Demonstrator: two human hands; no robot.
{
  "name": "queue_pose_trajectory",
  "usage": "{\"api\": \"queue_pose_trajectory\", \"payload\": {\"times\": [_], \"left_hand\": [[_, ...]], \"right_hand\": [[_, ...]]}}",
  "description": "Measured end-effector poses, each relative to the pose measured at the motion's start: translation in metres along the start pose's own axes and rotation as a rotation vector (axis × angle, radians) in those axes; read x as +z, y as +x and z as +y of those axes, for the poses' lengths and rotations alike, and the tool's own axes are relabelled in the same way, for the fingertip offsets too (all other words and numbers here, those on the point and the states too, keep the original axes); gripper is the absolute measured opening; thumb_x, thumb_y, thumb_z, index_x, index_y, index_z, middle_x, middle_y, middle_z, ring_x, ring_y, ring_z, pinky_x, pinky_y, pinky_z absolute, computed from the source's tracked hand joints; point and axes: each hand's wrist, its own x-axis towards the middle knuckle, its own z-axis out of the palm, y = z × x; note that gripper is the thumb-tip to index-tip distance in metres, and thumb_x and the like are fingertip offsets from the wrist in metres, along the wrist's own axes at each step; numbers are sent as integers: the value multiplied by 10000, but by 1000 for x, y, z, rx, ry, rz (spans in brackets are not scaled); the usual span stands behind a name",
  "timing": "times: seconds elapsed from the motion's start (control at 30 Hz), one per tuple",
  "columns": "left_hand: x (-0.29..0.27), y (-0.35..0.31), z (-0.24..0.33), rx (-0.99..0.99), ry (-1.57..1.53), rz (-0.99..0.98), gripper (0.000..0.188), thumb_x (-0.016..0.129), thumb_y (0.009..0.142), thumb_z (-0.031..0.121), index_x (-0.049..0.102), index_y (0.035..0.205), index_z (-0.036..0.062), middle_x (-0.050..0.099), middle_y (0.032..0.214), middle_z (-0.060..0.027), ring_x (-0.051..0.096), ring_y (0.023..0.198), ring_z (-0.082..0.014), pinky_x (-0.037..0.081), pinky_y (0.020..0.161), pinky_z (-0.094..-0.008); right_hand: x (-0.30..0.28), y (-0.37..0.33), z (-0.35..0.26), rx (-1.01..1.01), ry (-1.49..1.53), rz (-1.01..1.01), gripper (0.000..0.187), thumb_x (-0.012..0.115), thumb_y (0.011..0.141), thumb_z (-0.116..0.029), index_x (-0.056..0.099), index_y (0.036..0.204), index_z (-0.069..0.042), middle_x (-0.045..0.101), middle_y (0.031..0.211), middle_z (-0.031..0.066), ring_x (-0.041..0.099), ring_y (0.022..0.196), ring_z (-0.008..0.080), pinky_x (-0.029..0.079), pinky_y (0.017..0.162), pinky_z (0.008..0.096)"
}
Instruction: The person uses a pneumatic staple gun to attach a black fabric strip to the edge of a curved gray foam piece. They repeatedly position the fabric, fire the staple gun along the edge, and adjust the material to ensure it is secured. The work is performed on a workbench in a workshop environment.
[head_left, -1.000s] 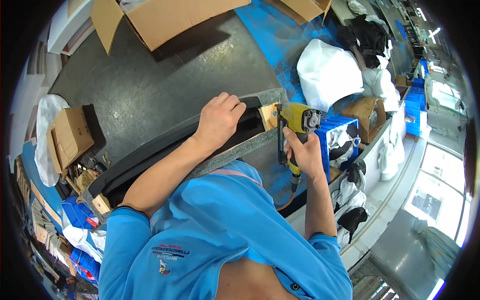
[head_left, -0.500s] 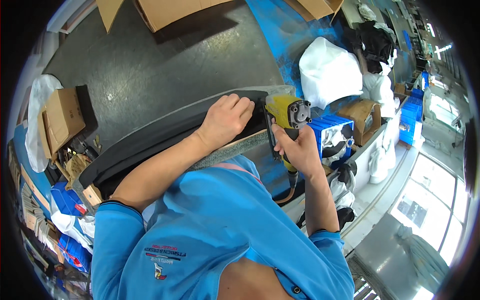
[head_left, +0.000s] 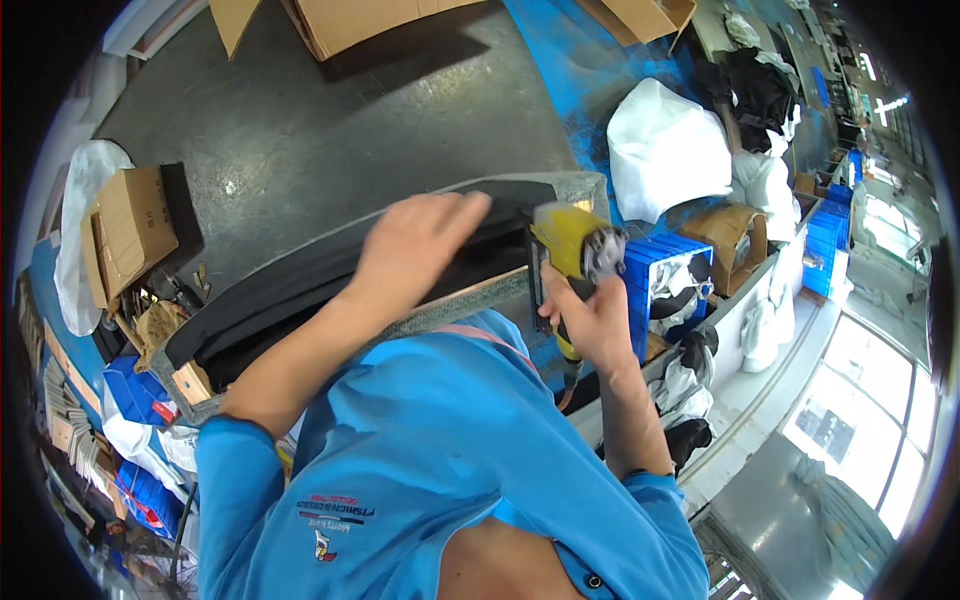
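1. Head view: a long black fabric-covered panel [head_left: 330,285] lies across a grey workbench [head_left: 470,300], pressed flat by the left hand [head_left: 415,250], fingers extended together.
2. A yellow power tool [head_left: 572,250] is gripped by the right hand [head_left: 590,322], fingers wrapped around its handle, nose at the panel's end.

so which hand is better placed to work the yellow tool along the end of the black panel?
Right, probably. The right hand grips the yellow power tool beside the end of the black panel. The left hand lies flat on the panel, blurred, with nothing in it.
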Motion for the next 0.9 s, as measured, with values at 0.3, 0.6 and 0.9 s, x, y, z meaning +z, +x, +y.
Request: {"api": "queue_pose_trajectory", "payload": {"times": [0.3,0.6,0.9], "left_hand": [[-85,-112,-52,-449,84,-278,420,776,854,121,670,1254,54,754,1111,-187,725,955,-403,575,806,-489],[-54,-125,-16,-682,150,-34,380,752,879,108,684,1250,64,762,1135,-187,737,950,-400,587,786,-485],[-24,-61,-8,-479,197,201,348,776,879,110,696,1215,66,680,1105,-80,698,1017,-305,584,768,-420]], "right_hand": [[4,-19,59,-318,224,204,355,586,1006,61,538,1358,62,684,1253,169,646,656,130,536,572,258],[-19,77,10,-352,149,61,288,665,1007,-48,630,1275,52,723,1077,107,626,626,100,500,542,250],[-43,126,-45,-257,-162,-167,247,738,981,-209,742,1075,19,681,677,33,625,561,85,482,520,267]]}}
